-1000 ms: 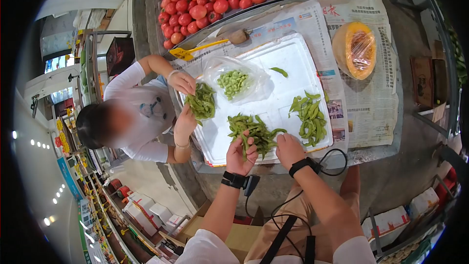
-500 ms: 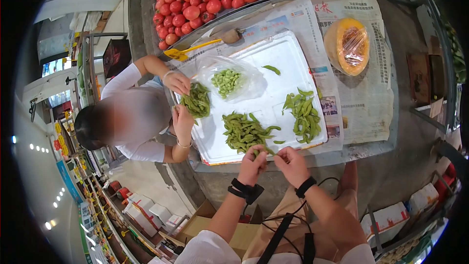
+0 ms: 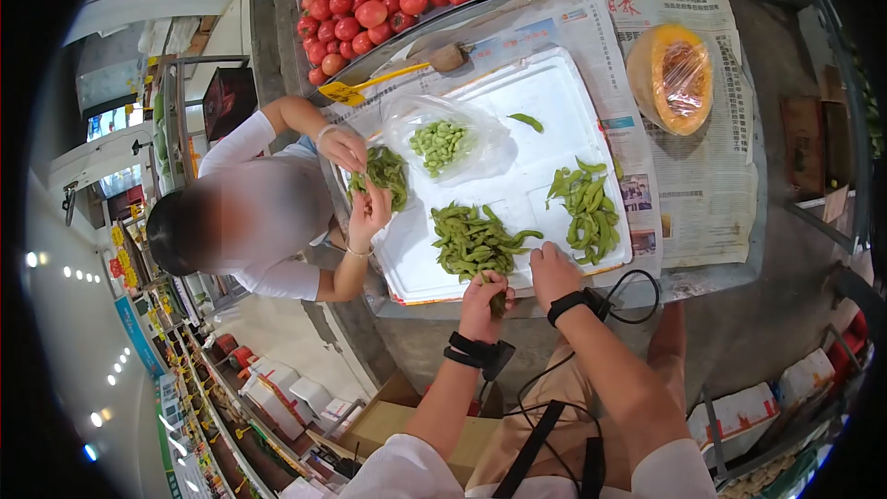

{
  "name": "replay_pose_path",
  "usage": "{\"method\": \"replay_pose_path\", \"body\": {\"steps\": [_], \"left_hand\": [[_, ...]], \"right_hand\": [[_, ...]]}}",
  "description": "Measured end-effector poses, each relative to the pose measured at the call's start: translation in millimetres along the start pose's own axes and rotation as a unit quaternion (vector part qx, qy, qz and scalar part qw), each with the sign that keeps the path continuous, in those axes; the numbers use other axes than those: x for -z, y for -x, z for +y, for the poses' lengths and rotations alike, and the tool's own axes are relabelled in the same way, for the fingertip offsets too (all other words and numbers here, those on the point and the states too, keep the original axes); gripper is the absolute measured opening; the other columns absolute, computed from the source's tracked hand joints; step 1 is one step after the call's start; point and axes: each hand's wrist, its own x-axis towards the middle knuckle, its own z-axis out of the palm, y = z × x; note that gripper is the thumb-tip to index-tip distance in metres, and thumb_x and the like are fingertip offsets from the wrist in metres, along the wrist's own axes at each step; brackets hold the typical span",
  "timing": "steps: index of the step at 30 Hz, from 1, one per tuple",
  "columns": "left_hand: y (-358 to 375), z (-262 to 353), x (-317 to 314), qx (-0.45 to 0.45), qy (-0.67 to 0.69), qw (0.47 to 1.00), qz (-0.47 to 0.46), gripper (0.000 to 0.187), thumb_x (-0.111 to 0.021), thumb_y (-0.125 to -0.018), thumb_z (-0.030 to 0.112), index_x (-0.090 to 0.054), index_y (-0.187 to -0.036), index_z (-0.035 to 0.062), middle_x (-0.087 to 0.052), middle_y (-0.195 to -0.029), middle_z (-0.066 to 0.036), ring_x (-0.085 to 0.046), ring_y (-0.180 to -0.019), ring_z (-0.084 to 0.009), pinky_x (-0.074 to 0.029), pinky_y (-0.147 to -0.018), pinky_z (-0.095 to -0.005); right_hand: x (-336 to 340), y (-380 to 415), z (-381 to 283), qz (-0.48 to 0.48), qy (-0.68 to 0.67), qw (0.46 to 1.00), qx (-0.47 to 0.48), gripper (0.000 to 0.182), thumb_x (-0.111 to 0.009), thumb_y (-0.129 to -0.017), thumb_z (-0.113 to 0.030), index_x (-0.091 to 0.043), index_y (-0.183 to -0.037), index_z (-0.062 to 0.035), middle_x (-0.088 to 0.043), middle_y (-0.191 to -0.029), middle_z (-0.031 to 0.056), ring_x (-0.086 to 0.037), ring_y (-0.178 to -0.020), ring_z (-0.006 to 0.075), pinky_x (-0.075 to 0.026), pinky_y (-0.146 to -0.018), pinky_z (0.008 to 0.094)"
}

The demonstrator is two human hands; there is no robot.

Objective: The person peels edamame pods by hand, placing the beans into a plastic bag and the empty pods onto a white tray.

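Note:
My left hand (image 3: 484,307) is closed around green soybean pods (image 3: 499,303), which poke out between the fingers at the tray's near edge. Just above it lies a large heap of pods (image 3: 469,240) on the white foam tray (image 3: 536,176). My right hand (image 3: 554,277) rests over the tray's near rim, between that heap and a looser pile of pods (image 3: 591,212) on the right. Its fingers look curled together; what they hold, if anything, is hidden. A clear plastic bag (image 3: 480,143) with shelled green beans (image 3: 439,146) sits toward the tray's far left.
Across the tray's left end, a co-worker's hands (image 3: 356,176) handle another pod pile (image 3: 386,176). A single pod (image 3: 527,121) lies alone. Beyond are a yellow-handled tool (image 3: 388,79), red tomatoes (image 3: 407,0), newspaper (image 3: 707,194) and a wrapped cut pumpkin (image 3: 670,79). A black cable (image 3: 647,282) loops by my right wrist.
My hands, close together at a pod before, have separated. The right hand has moved up onto the tray's edge; the left stays low with pods. The co-worker's lower hand has shifted right slightly.

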Motion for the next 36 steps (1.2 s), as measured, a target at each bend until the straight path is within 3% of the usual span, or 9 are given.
{"method": "replay_pose_path", "body": {"steps": [9,19,23,25,26,27,29,35,36], "left_hand": [[14,6,-9,0.007,-0.12,0.992,0.038,0.016,-0.062,-0.091,0.023,-0.049,-0.086,0.0145,-0.04,-0.062,0.006,-0.034,-0.049,-0.0048,-0.026,-0.042,-0.0211],[29,-1,-26,-0.009,-0.119,0.99,0.069,0.018,-0.061,-0.092,0.025,-0.058,-0.093,0.0075,-0.041,-0.062,0.005,-0.037,-0.05,-0.0055,-0.027,-0.044,-0.0214],[30,-13,-18,-0.027,-0.127,0.99,0.058,0.016,-0.059,-0.093,0.023,-0.057,-0.093,0.0072,-0.049,-0.067,0.003,-0.043,-0.053,-0.0062,-0.032,-0.045,-0.0211],[35,-12,-22,-0.05,-0.149,0.987,0.047,0.014,-0.058,-0.094,0.02,-0.057,-0.096,0.0072,-0.053,-0.071,0.002,-0.046,-0.054,-0.007,-0.035,-0.047,-0.0208],[43,-8,-31,-0.053,-0.164,0.984,0.037,0.013,-0.058,-0.093,0.019,-0.057,-0.098,0.0067,-0.055,-0.074,0.001,-0.046,-0.055,-0.007,-0.035,-0.047,-0.0206],[54,0,-46,-0.061,-0.178,0.982,0.023,0.013,-0.058,-0.093,0.018,-0.058,-0.1,0.0061,-0.056,-0.076,0.0,-0.047,-0.055,-0.0069,-0.036,-0.048,-0.0204],[84,16,-88,-0.078,-0.208,0.974,-0.035,0.014,-0.058,-0.093,0.015,-0.059,-0.103,0.0053,-0.058,-0.079,0.0,-0.047,-0.056,-0.0066,-0.037,-0.048,-0.02],[229,36,-235,-0.13,-0.287,0.901,-0.298,0.013,-0.06,-0.091,0.008,-0.058,-0.102,0.0036,-0.055,-0.083,0.002,-0.048,-0.062,-0.0042,-0.04,-0.054,-0.0186],[246,34,-256,-0.234,-0.323,0.849,-0.346,0.009,-0.058,-0.092,0.007,-0.057,-0.1,0.0038,-0.055,-0.084,0.002,-0.049,-0.066,-0.0043,-0.041,-0.059,-0.0187]], "right_hand": [[16,3,4,-0.026,-0.047,0.998,0.027,0.01,-0.05,-0.084,-0.01,-0.054,-0.092,-0.0052,-0.054,-0.094,0.0125,-0.059,-0.088,0.0303,-0.051,-0.073,0.0399],[-5,3,8,0.009,-0.033,0.999,-0.039,0.01,-0.053,-0.082,-0.012,-0.053,-0.089,-0.0046,-0.057,-0.088,0.0115,-0.061,-0.084,0.0294,-0.051,-0.069,0.0412],[-4,2,14,0.05,-0.14,0.989,-0.023,0.011,-0.059,-0.08,-0.012,-0.055,-0.086,-0.0041,-0.06,-0.08,0.0101,-0.062,-0.074,0.0274,-0.05,-0.063,0.0387],[37,16,10,0.025,-0.289,0.956,-0.034,0.013,-0.063,-0.079,-0.013,-0.056,-0.085,-0.0043,-0.061,-0.076,0.0096,-0.062,-0.071,0.0249,-0.049,-0.061,0.0364],[54,29,10,0.023,-0.445,0.893,-0.065,0.022,-0.071,-0.074,-0.015,-0.055,-0.084,-0.0036,-0.059,-0.071,0.0078,-0.057,-0.059,0.0198,-0.045,-0.056,0.0326],[84,46,6,0.067,-0.461,0.883,-0.05,0.019,-0.07,-0.079,-0.011,-0.054,-0.085,-0.003,-0.057,-0.071,0.0039,-0.052,-0.056,0.0126,-0.043,-0.053,0.027],[131,85,4,0.075,-0.623,0.776,-0.061,0.015,-0.066,-0.084,-0.008,-0.052,-0.088,-0.0023,-0.055,-0.072,0.0004,-0.051,-0.06,0.0059,-0.041,-0.053,0.0214],[335,237,-12,0.104,-0.7,0.698,-0.106,0.013,-0.06,-0.088,-0.003,-0.049,-0.096,-0.0027,-0.054,-0.078,0.0004,-0.053,-0.061,0.0039,-0.04,-0.048,0.0178],[360,262,-14,0.13,-0.698,0.699,-0.084,0.014,-0.059,-0.088,-0.003,-0.049,-0.098,-0.0017,-0.056,-0.082,0.0029,-0.057,-0.062,0.0067,-0.042,-0.046,0.0189]]}}
